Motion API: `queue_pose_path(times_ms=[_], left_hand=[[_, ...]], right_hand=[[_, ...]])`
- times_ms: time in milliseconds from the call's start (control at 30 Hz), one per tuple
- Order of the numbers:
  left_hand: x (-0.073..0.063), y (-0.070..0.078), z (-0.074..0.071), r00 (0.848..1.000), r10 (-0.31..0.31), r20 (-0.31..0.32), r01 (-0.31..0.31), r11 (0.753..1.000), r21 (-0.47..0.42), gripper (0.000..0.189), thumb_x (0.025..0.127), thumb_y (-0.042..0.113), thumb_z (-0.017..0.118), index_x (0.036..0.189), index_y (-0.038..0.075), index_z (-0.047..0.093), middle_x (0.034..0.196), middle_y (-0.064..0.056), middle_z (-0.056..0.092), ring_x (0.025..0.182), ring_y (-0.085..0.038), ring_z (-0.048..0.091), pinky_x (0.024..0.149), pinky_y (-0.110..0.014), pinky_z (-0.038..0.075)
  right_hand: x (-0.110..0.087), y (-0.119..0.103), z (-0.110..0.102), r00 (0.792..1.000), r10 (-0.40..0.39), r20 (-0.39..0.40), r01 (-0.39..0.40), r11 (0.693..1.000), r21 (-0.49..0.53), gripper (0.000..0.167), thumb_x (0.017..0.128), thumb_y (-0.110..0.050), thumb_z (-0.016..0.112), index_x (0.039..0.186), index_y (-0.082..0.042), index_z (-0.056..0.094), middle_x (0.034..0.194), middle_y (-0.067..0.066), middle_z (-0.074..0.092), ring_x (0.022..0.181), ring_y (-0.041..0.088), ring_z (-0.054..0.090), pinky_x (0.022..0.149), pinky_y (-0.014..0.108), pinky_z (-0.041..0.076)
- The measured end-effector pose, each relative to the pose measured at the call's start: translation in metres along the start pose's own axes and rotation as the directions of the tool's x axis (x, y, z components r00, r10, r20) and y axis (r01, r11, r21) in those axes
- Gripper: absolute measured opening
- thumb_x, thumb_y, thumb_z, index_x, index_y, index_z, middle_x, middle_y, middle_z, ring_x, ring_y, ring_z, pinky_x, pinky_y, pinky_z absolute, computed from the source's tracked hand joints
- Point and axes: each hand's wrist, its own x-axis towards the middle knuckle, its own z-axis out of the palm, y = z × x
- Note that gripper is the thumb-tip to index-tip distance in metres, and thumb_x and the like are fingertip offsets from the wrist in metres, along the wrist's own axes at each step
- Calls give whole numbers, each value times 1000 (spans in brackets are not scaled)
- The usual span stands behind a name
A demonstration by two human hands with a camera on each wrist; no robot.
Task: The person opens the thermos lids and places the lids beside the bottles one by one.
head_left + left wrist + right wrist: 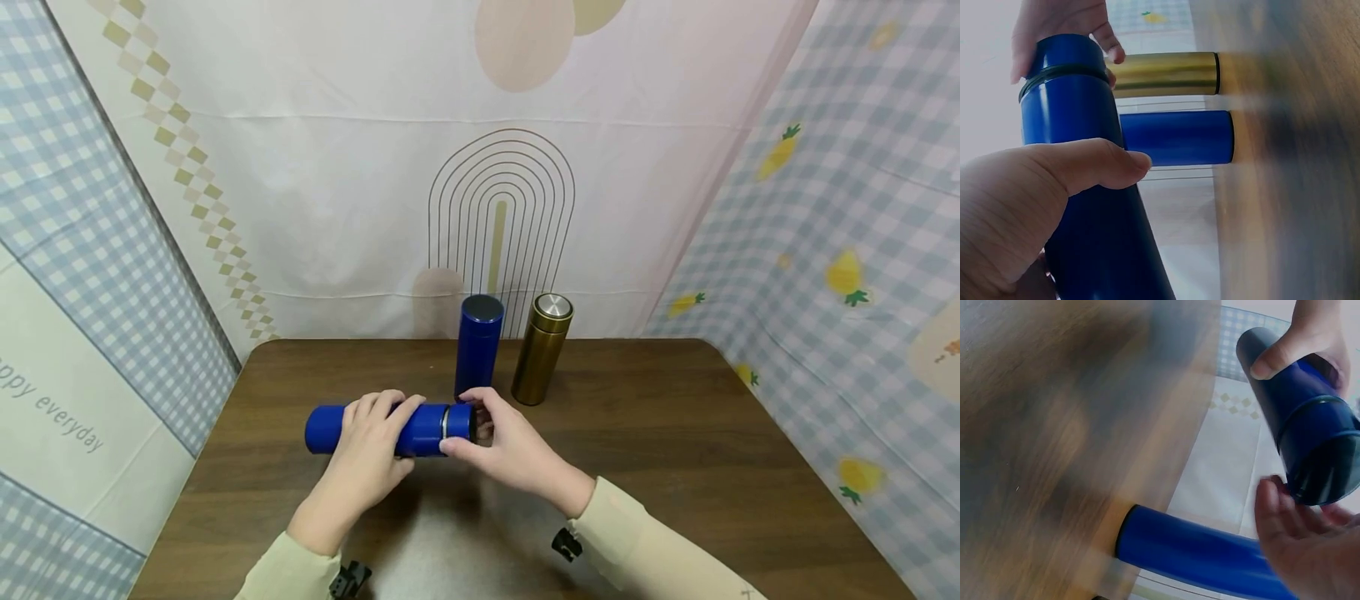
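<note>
Deep blue metal-look casing is seen on the held bottle, which is kept on its side above the desk, in the left half of it, with its base turned toward the left edge and its cap toward the right. A narrow silver ring is shown where cap and body meet. The body is gripped from above by the left hand, its fingers laid over the far side and its thumb curled round the near side. The cap is pinched by the right hand, the thumb set against the near side by the ring and the fingers bent round the far side.

Beyond the held bottle, near the middle of the far edge, a second blue bottle with a dark top is stood upright. Just to its right, apart from it, a gold bottle with a silvery lid is also stood upright.

The forearms are covered by pale sleeves, and a black clip is worn near each cuff. Behind the far edge a white cloth is hung, printed with nested arches; past the right edge a blue-and-white checked cloth with yellow fruit is hung.
</note>
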Motion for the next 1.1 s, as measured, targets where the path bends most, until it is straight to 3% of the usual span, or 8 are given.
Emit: queue_pose_path(times_ms=[200, 300, 433, 633, 767, 900, 1100], left_hand=[[1, 1, 1, 1000, 16, -15, -16, 1000, 25, 84, 61, 21, 92, 135, 18, 53, 125, -11, 52, 116, -34, 43, 99, -54, 29], [2, 0, 2, 1000, 23, -16, -23, 999, 28, 84, 61, 21, 92, 135, 18, 53, 125, -11, 52, 115, -35, 44, 99, -54, 29], [2, -1, 4, 999, 25, -21, -25, 999, 27, 84, 60, 20, 92, 134, 18, 54, 124, -10, 52, 115, -35, 44, 99, -55, 29], [2, -3, 4, 999, 33, -41, -33, 999, 13, 82, 59, 19, 92, 133, 17, 55, 123, -11, 53, 114, -35, 45, 98, -55, 30], [2, -7, 6, 1000, 3, -9, -3, 1000, -10, 82, 61, 19, 92, 134, 17, 54, 123, -11, 52, 114, -35, 44, 98, -56, 29], [1, -11, 6, 999, -33, 6, 33, 999, -22, 82, 60, 19, 92, 134, 16, 54, 122, -12, 53, 114, -36, 45, 98, -56, 30], [1, -17, 5, 997, -72, 18, 72, 996, -48, 82, 62, 19, 91, 134, 14, 54, 122, -12, 53, 114, -36, 45, 99, -56, 29]], right_hand=[[2, -4, 0, 990, 137, 43, -139, 989, 45, 55, 92, -61, 49, 125, -17, 49, 86, 3, 62, 72, 17, 61, 64, 34, 50], [4, -2, -1, 986, 151, 74, -156, 986, 59, 52, 91, -61, 52, 119, -17, 52, 77, 4, 62, 65, 18, 60, 59, 35, 49], [6, 1, -1, 984, 151, 98, -160, 983, 88, 52, 89, -58, 58, 119, -16, 52, 77, 4, 62, 65, 19, 59, 59, 34, 48], [7, 4, 0, 987, 132, 95, -141, 985, 98, 54, 87, -56, 63, 124, -19, 51, 89, 4, 62, 75, 18, 59, 64, 33, 49], [6, 5, 0, 998, 12, 69, -11, 1000, -7, 60, 84, -52, 69, 130, -22, 46, 111, 0, 56, 89, 16, 58, 73, 30, 52], [5, 5, 0, 995, -85, 47, 89, 989, -114, 66, 83, -45, 73, 136, -24, 40, 127, -3, 46, 100, 13, 55, 82, 28, 51], [6, 8, 1, 996, -90, -2, 89, 992, -88, 71, 83, -38, 76, 139, -21, 36, 130, -1, 44, 104, 13, 54, 87, 35, 52]])
